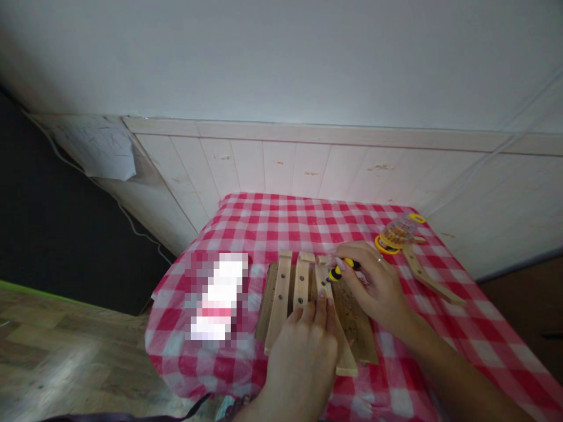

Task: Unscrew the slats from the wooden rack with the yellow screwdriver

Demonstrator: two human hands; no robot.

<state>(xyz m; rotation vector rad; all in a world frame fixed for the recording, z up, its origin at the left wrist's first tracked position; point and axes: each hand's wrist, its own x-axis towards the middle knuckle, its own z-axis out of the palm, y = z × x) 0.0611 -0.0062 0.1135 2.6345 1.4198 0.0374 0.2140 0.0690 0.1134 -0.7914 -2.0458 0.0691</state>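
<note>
A yellow-and-black screwdriver (336,274) is gripped in my right hand (377,282), its tip at a dark screw near the top of the rightmost light wooden slat (345,358). My left hand (304,347) lies across the slats with its fingers stretched out, the fingertips pressing on the rightmost one. Two more light slats, the left one (277,313) and the middle one (301,287), each carry two dark screws. Beneath all of them are darker wooden boards (364,334) with small holes. My left hand covers part of the middle slat.
On the right, a clear container with yellow ends (398,233) stands beside a loose curved wooden piece (433,284). A blurred white object (224,284) lies left of the boards. The red-and-white checked tablecloth (281,217) reaches a panelled wall (281,167).
</note>
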